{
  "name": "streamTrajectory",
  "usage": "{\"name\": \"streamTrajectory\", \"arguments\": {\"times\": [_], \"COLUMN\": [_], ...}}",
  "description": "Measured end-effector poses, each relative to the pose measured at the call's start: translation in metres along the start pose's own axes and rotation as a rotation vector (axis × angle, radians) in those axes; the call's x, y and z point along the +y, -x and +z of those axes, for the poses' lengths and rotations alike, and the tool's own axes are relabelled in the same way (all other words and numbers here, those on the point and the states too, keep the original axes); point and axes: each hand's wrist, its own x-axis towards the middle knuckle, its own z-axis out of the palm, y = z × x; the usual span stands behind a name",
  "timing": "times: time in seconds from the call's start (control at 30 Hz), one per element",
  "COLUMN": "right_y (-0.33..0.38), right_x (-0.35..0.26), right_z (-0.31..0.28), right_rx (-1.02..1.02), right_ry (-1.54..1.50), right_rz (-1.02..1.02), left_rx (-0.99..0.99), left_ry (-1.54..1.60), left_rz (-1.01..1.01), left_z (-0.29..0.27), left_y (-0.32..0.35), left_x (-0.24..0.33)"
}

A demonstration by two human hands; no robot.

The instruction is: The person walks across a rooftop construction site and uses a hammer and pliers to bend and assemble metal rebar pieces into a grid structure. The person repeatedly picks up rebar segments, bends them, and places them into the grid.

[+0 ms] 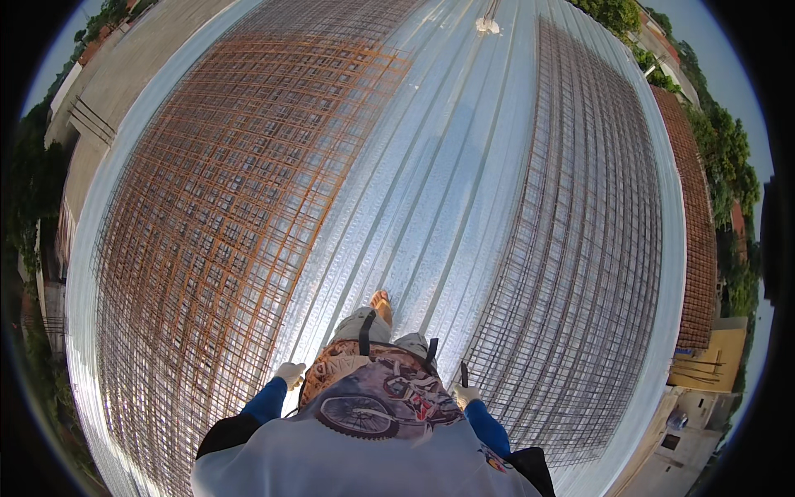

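Observation:
My left hand [291, 374], in a pale glove, hangs beside my hip near the rusty rebar mesh [273, 174]. It is small in view and its fingers are not clear; nothing shows in it. On the other side, my gloved right hand [466, 394] is closed around a dark, narrow tool [464, 373] whose end sticks up past the fingers. The tool's kind cannot be made out. Greyer rebar mesh [588, 224] lies to the right of that hand. One bare foot [382, 306] shows ahead on the ribbed metal decking [422, 207].
Mesh sheets flank the strip of decking on both sides. A small white object [488, 26] lies at the far end. Beyond the deck's edges are a tiled roof [686, 224] at right, a grey slab [157, 62] at left, and upright bars [93, 118].

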Motion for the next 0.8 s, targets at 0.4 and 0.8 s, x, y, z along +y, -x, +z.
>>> {"name": "streamTrajectory", "arguments": {"times": [0.4,0.8], "right_y": [-0.091,-0.316], "right_x": [-0.188,-0.698], "right_z": [-0.055,-0.283], "right_rx": [-0.196,0.166], "right_ry": [-0.007,0.277], "right_rz": [0.092,-0.415], "left_rx": [0.187,0.009], "left_ry": [-0.072,-0.389], "left_rz": [0.365,0.322], "left_z": [-0.107,-0.09], "left_y": [-0.129,-0.282], "left_x": [0.431,0.747]}}
